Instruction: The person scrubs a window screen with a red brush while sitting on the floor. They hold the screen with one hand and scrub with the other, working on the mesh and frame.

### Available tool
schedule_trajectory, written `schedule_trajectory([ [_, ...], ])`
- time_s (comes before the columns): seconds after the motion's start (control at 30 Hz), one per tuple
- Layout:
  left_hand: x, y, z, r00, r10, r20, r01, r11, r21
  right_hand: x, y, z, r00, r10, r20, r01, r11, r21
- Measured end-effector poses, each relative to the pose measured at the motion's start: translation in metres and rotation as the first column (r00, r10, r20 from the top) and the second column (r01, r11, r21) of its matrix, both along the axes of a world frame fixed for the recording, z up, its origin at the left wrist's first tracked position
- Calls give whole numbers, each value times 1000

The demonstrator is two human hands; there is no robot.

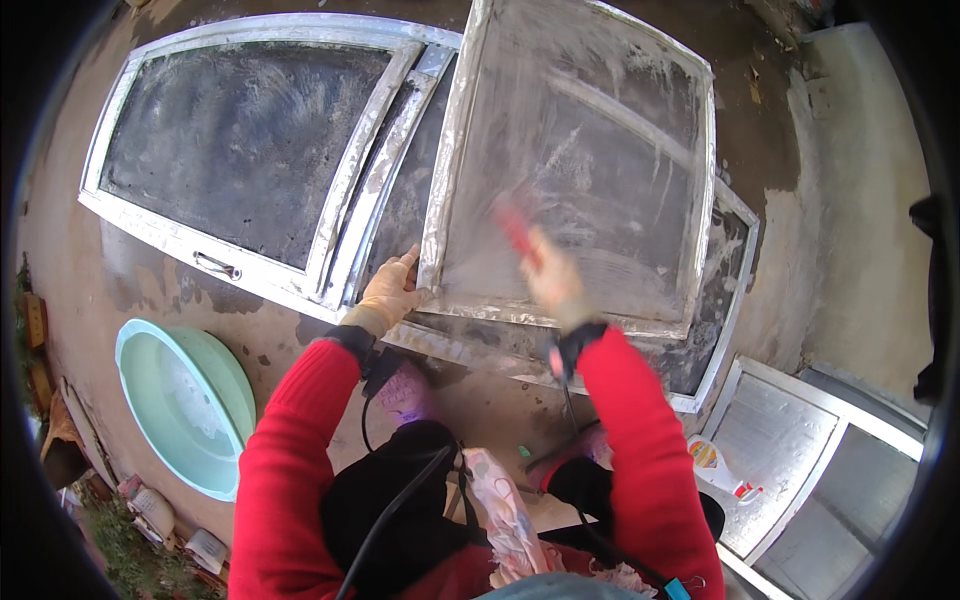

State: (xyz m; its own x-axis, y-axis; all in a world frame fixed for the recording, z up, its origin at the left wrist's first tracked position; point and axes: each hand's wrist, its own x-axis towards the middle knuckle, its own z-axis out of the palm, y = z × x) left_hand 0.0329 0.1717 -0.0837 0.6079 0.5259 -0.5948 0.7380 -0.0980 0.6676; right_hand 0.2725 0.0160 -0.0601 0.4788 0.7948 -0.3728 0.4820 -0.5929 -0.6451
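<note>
A framed window screen (630, 210) with grey mesh and a soap-streaked white frame lies in front of me. My left hand (391, 291) grips its near left corner, fingers spread along the frame edge. In my right hand (553, 277) is a red-handled tool (516, 229), apparently a brush, over the middle of the mesh. Motion blurs both the tool and the hand, so its working end cannot be made out. Beneath the screen lies a larger white metal door (154, 217) with dark, smeared panels and a small metal handle (217, 265).
A pale green plastic basin (184, 409) with suds stands at the left on wet concrete. To the right, a white spray bottle (716, 466) with a red nozzle lies on another metal-framed panel (780, 427). Potted plants (127, 540) line the lower left. Black cables cross my lap.
</note>
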Motion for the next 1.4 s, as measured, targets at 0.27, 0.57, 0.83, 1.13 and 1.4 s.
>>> schedule_trajectory([
  [0.27, -3, -6, 2, 1000, 15, 8, -15, 1000, 0, -7, -47, 10, 871, -377, -315, 350, 926, -141],
  [0.57, -5, -7, -6, 999, 6, 35, -6, 1000, 21, -25, -26, 12, 857, -434, -278, 407, 901, -152],
  [0.83, -9, -6, -9, 999, 14, 51, -14, 1000, 16, -65, -30, -14, 982, 135, -129, -122, 987, 105],
  [1.13, -9, -4, -11, 999, -5, 43, 5, 1000, 12, -60, -16, -7, 956, 190, 222, -235, 952, 195],
  [1.4, -11, -5, -19, 999, 9, 40, -9, 1000, 6, -23, 20, -12, 957, -265, -114, 283, 941, 185],
])
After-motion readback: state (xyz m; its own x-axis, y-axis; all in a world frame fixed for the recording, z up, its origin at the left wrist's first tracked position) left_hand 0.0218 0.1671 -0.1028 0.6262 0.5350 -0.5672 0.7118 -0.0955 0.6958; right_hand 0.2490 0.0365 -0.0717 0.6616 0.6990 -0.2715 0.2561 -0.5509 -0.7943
